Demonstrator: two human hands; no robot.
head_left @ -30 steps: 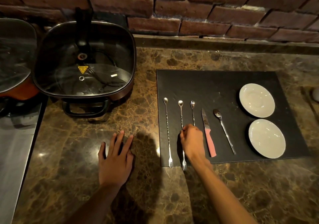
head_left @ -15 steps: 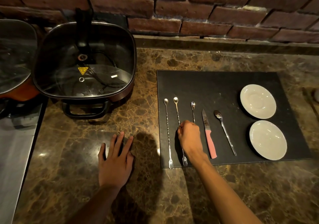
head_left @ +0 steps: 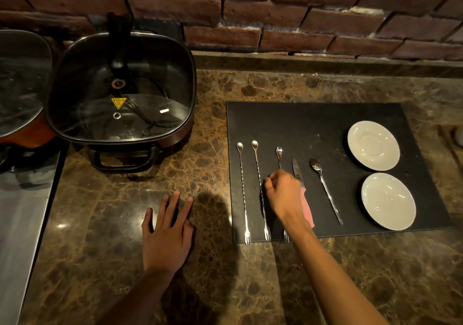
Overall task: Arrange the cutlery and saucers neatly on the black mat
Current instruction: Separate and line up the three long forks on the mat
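Right hand (head_left: 284, 194) curls knuckles-up over the third stirrer (head_left: 279, 155) near the mat's (head_left: 313, 124) front-left corner, grip pinching its shaft I think, left hand (head_left: 166, 229) flat and released on the counter (head_left: 213, 287), and a careless slide could knock the knife (head_left: 297, 171) askew.

left hand (head_left: 166, 237): bare, no ring, no glove | right hand (head_left: 284, 194): bare, no ring, no glove | forearms: both uncovered to the frame edge, no sleeve, watch or bracelet in view
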